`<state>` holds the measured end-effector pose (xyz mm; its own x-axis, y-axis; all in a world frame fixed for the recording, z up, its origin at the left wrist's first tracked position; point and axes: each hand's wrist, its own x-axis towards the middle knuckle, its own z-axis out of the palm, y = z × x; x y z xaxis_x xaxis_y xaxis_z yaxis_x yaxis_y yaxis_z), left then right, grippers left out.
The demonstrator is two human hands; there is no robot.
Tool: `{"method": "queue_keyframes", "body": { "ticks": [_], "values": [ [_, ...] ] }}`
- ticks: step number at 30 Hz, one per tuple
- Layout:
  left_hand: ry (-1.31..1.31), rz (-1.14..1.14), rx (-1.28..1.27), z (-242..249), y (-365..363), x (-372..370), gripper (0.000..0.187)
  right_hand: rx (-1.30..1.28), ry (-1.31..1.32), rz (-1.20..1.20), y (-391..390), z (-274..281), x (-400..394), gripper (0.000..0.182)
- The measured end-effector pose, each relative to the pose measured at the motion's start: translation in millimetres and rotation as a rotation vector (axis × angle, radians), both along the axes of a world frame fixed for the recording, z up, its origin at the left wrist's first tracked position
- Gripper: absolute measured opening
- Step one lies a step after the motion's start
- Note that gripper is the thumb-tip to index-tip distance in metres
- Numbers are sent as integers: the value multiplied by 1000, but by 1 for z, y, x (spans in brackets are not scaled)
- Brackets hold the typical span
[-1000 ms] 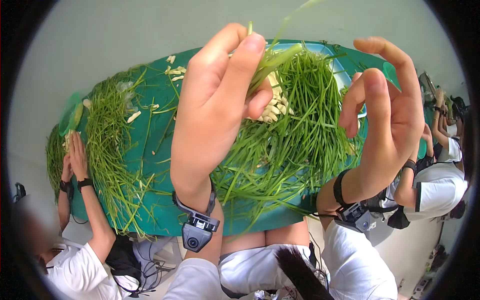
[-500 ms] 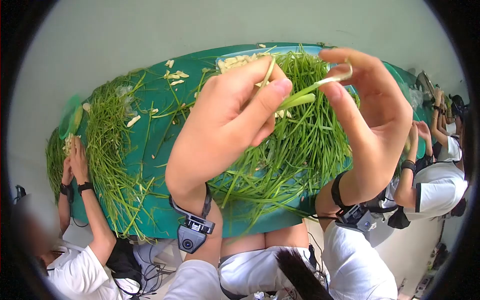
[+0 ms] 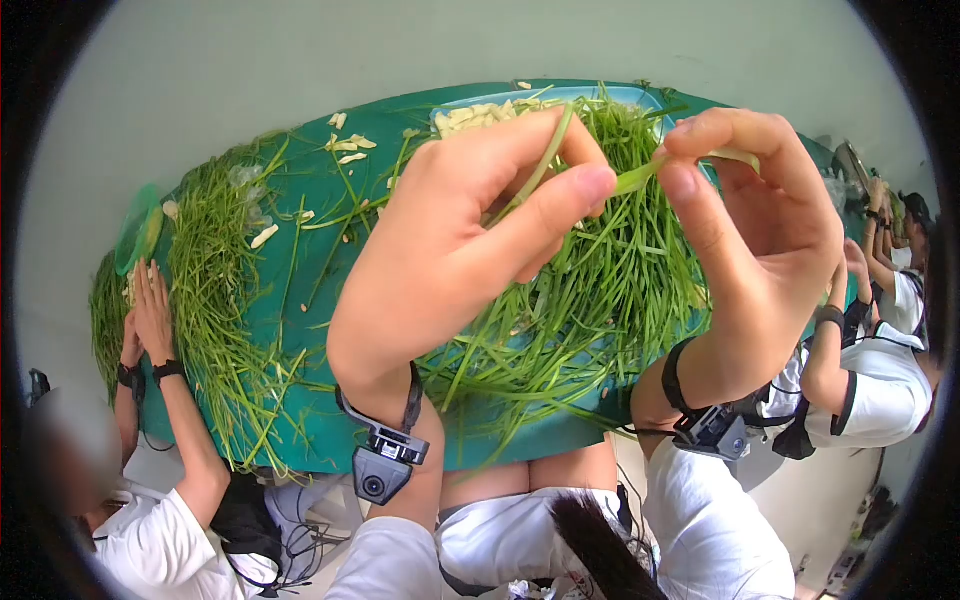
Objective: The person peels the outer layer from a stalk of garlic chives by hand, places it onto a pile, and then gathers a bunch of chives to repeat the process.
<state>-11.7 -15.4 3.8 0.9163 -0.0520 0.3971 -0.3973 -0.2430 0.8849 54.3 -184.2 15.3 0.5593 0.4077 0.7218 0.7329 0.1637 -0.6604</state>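
Note:
My left hand [image 3: 465, 225] pinches a green chive-like stalk [image 3: 634, 181] between thumb and forefinger, with part of it looping back over the fingers. Close beside it, my right hand [image 3: 765, 225] grips the same stalk between thumb and fingertips, and a pale end sticks out behind those fingers. Both hands are held above a large heap of long green stalks [image 3: 610, 285]. Behind my left hand, pale cut pieces [image 3: 480, 118] lie in a light blue tray [image 3: 640, 97], partly hidden by the hands and greens.
The green tabletop [image 3: 340, 215] carries scattered pale bits [image 3: 264, 237] and another long heap of stalks [image 3: 215, 290] at the left. At the left edge a person's hands [image 3: 152, 310] work near a green mesh basket [image 3: 132, 240]. More people in white shirts [image 3: 880, 385] are at the right.
My right hand has closed in on the stalk nearer my left hand. The pale end, in front of the right fingers before, now shows behind them. The heap looks unchanged.

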Motion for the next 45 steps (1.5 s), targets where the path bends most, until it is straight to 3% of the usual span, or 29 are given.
{"method": "queue_keyframes", "body": {
  "ticks": [5,7,11,13,14,16,26,30,36,38,45],
  "values": [
    [-3,3,-51,4,-7,-1,16,163,-5,6,13,-1,-3,33],
    [1,14,-52,3,-7,-2,16,119,-201,-59,17,0,-1,38],
    [-37,59,-33,2,-7,-1,15,132,-127,36,13,-1,4,41],
    [-77,62,-10,-1,-5,2,15,-118,-125,-287,13,7,-5,35],
    [-117,60,11,-2,-5,2,15,-122,-121,-287,14,4,-5,35],
    [-89,78,-20,0,-9,-3,15,131,-55,-92,15,-3,-2,25],
    [-66,96,-85,2,-9,-3,20,-99,-219,-160,7,6,1,17],
    [-52,68,-125,1,-9,-1,20,-80,-212,-188,10,4,3,16],
    [-85,74,-1,0,-7,0,19,-55,-145,-20,4,2,8,17],
    [-68,68,58,0,-7,1,20,4,4,24,6,0,6,20],
    [72,72,-45,1,-3,2,25,158,-56,40,7,-3,18,17]
  ]
}}
